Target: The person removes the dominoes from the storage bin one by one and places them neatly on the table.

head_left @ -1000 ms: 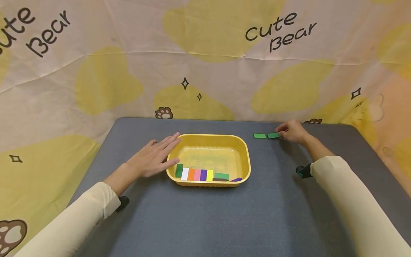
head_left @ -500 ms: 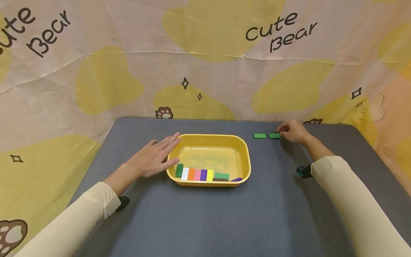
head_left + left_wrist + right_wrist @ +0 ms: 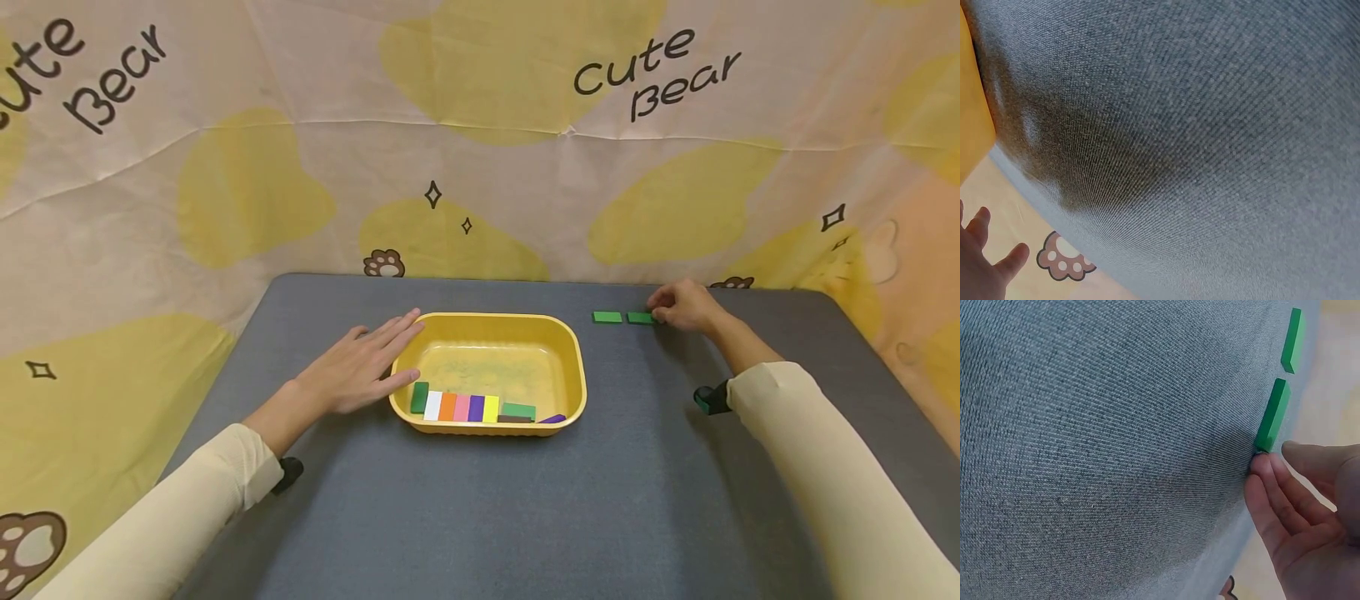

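In the head view my left hand (image 3: 367, 367) lies with fingers spread over the left rim of a yellow plastic tray (image 3: 487, 316). The left wrist view catches only part of its fingers (image 3: 1013, 262). At the far right of the table, my right hand (image 3: 686, 307) touches the near end of a dark green domino-like block (image 3: 1272, 415) with its fingertips. The thumb (image 3: 1300, 456) stands slightly apart from that end. This block lies flat on the cloth. A second, lighter green block (image 3: 607, 317) lies in line with it, a small gap between them.
Along the tray's near wall lie a dark green block (image 3: 419, 398), a white one (image 3: 432, 406), and several others in orange, pink, purple, yellow, green and brown. A grey cloth (image 3: 480, 508) covers the table. A printed curtain (image 3: 510, 183) hangs behind it.
The dark green block, tilted in my right fingers a second ago, has turned level and shifted slightly right to lie flat. My left hand has stayed on the tray.
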Demonstrator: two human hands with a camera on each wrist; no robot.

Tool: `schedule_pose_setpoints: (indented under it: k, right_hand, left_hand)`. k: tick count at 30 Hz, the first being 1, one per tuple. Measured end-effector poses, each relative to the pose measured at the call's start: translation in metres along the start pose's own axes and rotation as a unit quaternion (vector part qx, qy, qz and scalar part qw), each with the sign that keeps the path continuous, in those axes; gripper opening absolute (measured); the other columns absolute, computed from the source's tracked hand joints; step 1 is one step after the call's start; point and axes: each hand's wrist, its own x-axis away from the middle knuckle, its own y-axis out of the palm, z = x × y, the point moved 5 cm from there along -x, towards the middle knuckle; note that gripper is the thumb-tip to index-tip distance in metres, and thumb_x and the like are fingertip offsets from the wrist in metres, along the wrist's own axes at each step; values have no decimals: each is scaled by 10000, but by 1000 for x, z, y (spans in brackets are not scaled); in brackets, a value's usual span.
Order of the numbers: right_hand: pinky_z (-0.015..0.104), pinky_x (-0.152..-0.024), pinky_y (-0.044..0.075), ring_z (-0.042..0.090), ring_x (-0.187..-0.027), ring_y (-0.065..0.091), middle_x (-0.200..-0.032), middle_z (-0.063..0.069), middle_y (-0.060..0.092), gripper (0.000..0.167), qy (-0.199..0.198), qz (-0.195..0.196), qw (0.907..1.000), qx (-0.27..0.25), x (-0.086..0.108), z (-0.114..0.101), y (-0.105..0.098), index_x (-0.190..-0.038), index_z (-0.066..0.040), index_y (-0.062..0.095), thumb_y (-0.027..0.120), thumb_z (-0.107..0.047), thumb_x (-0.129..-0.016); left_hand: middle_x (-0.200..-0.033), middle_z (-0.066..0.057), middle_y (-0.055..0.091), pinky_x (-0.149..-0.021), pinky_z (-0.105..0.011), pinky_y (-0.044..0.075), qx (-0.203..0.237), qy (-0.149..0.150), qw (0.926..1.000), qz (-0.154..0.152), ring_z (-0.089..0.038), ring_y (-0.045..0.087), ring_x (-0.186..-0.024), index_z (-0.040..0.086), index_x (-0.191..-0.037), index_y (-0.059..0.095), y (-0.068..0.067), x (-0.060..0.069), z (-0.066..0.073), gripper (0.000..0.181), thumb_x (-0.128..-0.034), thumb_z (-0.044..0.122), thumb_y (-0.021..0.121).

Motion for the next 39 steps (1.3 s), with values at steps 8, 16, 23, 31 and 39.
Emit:
schedule_pose_setpoints:
  k: [8,16,23,31,39]
  right_hand:
    - [552,-849,472,430,-956,625,-1039,307,676,199,-70,-7,10000,-7,0,0,0,-1074,162,651,626,30,-926]
    - [550,-844,470,435,-960,621,-1031,309,671,202,-149,-74,9999,30,0,-3,-7,-1074,164,641,620,21,-932]
    - [546,-861,486,463,-1061,599,-1127,317,643,283,-361,-325,9988,-94,-3,-22,-24,-1175,154,596,608,-41,-971]
    - [494,-874,528,381,-1048,658,-1098,226,698,268,-913,-499,9943,-246,-6,-83,-32,-1170,89,647,653,-64,-950]
    - [443,-899,539,322,-1053,678,-1107,186,711,295,-1404,-1081,9830,-482,-9,-133,-16,-1186,53,661,692,-84,-926]
  left_hand:
    - [-1673,-31,91,-1090,-637,284,6,-18,10000,-16,-257,244,-1493,153,-1611,145,0,-1,0,786,-1004,571,420]
    - [-1671,-42,103,-1088,-637,286,31,9,10000,5,-261,252,-1491,149,-1611,148,0,-2,1,784,-1005,555,436]
    - [-1672,-37,97,-1090,-635,286,-20,20,10000,1,-257,250,-1491,150,-1611,144,1,-1,0,790,-1004,576,416]
    - [-1671,-39,99,-1085,-633,293,-42,51,10000,10,-256,254,-1490,149,-1611,146,0,0,-1,793,-1004,595,395]
    - [-1670,-41,105,-1089,-633,289,7,24,10000,-4,-262,254,-1490,146,-1610,153,-1,1,0,786,-1006,586,396]
